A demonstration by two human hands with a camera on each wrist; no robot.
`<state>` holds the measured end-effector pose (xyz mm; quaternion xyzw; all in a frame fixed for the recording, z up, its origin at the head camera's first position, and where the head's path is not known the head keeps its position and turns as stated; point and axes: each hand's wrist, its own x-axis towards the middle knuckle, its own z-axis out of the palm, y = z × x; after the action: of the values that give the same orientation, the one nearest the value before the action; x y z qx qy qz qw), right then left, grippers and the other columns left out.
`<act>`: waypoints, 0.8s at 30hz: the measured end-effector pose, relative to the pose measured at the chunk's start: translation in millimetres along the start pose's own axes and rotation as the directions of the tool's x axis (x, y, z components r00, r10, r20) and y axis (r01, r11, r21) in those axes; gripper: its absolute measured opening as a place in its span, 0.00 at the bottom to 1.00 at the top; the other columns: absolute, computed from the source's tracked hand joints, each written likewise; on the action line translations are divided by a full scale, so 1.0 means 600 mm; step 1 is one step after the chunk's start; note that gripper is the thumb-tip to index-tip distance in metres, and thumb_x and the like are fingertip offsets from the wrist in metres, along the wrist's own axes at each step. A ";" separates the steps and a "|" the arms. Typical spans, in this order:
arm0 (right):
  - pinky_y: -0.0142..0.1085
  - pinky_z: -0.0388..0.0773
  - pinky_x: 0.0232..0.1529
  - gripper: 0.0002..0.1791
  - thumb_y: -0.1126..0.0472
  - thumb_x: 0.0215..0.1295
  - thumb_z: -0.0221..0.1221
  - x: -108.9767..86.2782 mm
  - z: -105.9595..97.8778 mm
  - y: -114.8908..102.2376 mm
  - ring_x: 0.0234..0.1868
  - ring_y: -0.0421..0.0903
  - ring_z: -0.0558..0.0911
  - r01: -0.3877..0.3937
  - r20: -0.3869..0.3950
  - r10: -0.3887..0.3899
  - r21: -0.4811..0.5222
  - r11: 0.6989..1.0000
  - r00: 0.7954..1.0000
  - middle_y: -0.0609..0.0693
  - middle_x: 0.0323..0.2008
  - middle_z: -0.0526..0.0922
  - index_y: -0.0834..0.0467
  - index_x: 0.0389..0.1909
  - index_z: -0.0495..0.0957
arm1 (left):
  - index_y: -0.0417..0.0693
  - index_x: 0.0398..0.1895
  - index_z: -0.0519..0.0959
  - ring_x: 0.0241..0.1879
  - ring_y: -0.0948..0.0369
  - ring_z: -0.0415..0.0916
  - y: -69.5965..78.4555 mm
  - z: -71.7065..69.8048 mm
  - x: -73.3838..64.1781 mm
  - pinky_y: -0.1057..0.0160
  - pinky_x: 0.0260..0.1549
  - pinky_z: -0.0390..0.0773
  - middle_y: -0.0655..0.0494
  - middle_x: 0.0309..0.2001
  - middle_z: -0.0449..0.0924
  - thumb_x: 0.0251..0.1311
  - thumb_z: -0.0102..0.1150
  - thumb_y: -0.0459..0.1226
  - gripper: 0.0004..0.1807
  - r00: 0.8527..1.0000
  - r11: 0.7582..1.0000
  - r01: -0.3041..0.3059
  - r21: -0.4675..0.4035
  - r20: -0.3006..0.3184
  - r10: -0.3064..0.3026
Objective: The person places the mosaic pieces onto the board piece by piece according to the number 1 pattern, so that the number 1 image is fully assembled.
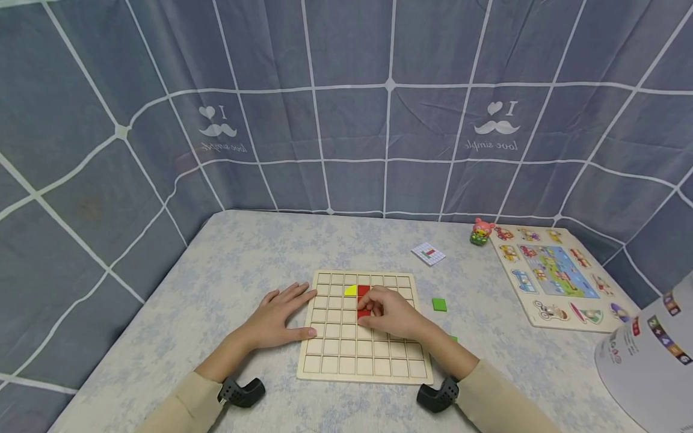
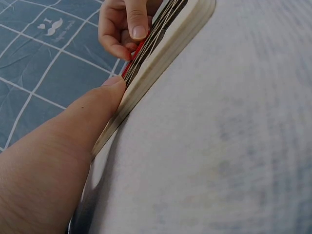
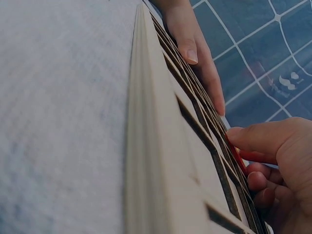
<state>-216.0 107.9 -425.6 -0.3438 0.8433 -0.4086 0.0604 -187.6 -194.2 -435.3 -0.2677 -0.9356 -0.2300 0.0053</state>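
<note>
A square wooden grid board (image 1: 330, 364) lies on the table, with a yellow piece (image 1: 351, 290) and red tiles (image 1: 363, 290) in its upper middle cells. My left hand (image 1: 281, 319) rests at the board's left side, fingers spread and straight, fingertips and thumb on the rim. Over the middle of the board is my right hand (image 1: 392, 313), its thumb and curled fingers at the lower red tile (image 1: 363, 313), which the fingers partly cover. From the right wrist view, the right thumb (image 3: 261, 136) reaches the red at the grid's surface.
Right of the board lies a green tile (image 1: 439, 305); another green piece (image 1: 453, 338) shows past my right forearm. Behind are a small pattern card (image 1: 429, 254) and a pink-eared figurine (image 1: 481, 231). A picture puzzle board (image 1: 563, 276) and a white cylinder (image 1: 649, 361) stand at the right.
</note>
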 end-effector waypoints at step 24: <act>0.32 0.74 0.35 0.07 0.63 0.62 0.66 -0.015 -0.017 0.006 0.32 0.42 0.76 -0.024 -0.017 0.027 0.192 0.981 0.999 0.46 0.33 0.78 0.59 0.39 0.83 | 0.53 0.75 0.61 0.74 0.47 0.47 0.000 -0.002 0.000 0.37 0.66 0.45 0.48 0.75 0.54 0.56 0.60 0.62 0.46 1.000 1.000 -0.004 -0.003 0.000 0.004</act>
<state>-214.8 121.4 -423.1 -0.3217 0.8050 -0.4903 0.0903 -187.8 -194.6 -434.4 -0.2698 -0.9347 -0.2314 0.0055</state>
